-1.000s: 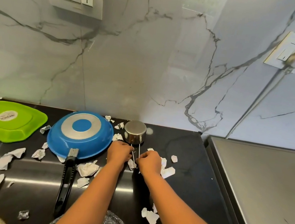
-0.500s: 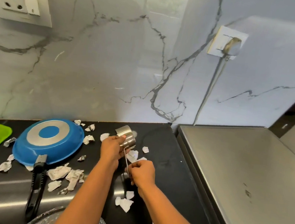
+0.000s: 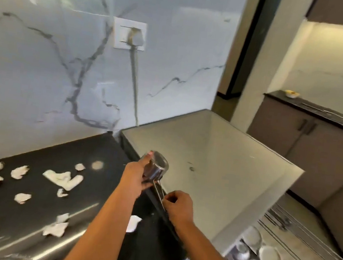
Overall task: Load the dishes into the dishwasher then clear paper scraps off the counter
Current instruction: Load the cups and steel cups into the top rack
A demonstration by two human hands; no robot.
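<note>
One steel cup (image 3: 156, 168), two hands (image 3: 134, 176) (image 3: 177, 207), over a dozen paper scraps (image 3: 62, 179)

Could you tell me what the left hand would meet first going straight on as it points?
The left hand, holding the steel cup, would probably meet the grey appliance top; depth unclear.

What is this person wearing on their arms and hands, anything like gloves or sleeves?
Nothing that shows. The left hand and right hand are ungloved, and both forearms are uncovered down to the picture's edge: no sleeves. No watch, bracelet or ring is visible, though the picture is blurred.
</note>
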